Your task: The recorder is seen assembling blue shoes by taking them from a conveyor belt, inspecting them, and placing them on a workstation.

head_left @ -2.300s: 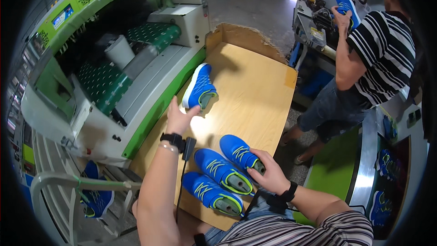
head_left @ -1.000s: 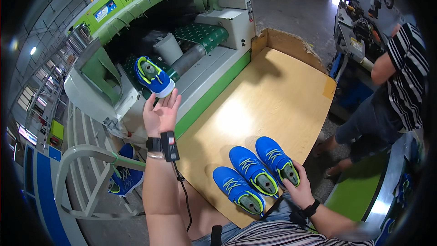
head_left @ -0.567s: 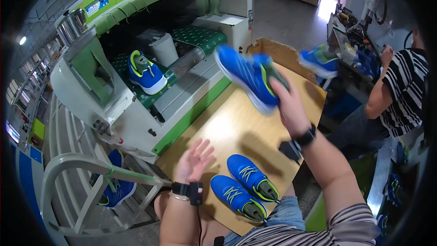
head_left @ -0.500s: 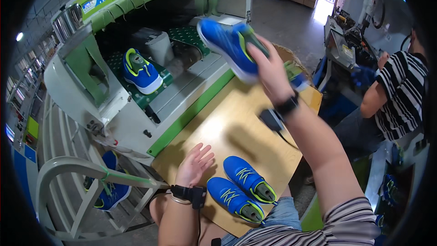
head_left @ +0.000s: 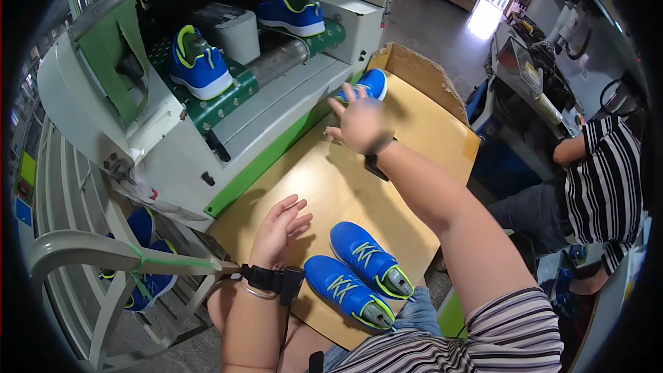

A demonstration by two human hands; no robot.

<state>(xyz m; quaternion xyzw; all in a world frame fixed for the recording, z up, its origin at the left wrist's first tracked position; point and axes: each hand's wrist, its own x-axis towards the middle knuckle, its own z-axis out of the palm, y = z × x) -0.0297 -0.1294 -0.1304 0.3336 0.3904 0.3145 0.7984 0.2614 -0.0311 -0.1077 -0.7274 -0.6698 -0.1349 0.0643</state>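
My left hand (head_left: 276, 231) is held above the wooden board with its fingers stretched apart and nothing in them. The nearest pair, a blue sneaker (head_left: 337, 283) and a second blue sneaker (head_left: 366, 252), lies on the board just right of it; both have yellow-green trim and laces and grey inserts. My right hand (head_left: 362, 123), partly blurred, reaches over the board's far part with fingers spread. Just beyond it is another blue sneaker (head_left: 373, 84), partly hidden by the hand. Two more sit on the machine's green belt: a left sneaker (head_left: 200, 68) and a right sneaker (head_left: 291, 14).
The white machine (head_left: 83, 97) stands ahead, with a grey block (head_left: 238, 36) between its two sneakers. Cardboard (head_left: 423, 72) edges the board (head_left: 431, 131) at the far right. Sneakers (head_left: 153, 283) rest on a metal rack at left. A person in stripes (head_left: 602, 179) sits at right.
The sneaker my right hand held in the air now sits on the belt's right part, released. That hand has come down over the board toward another sneaker. My left hand stays open; the view has shifted.
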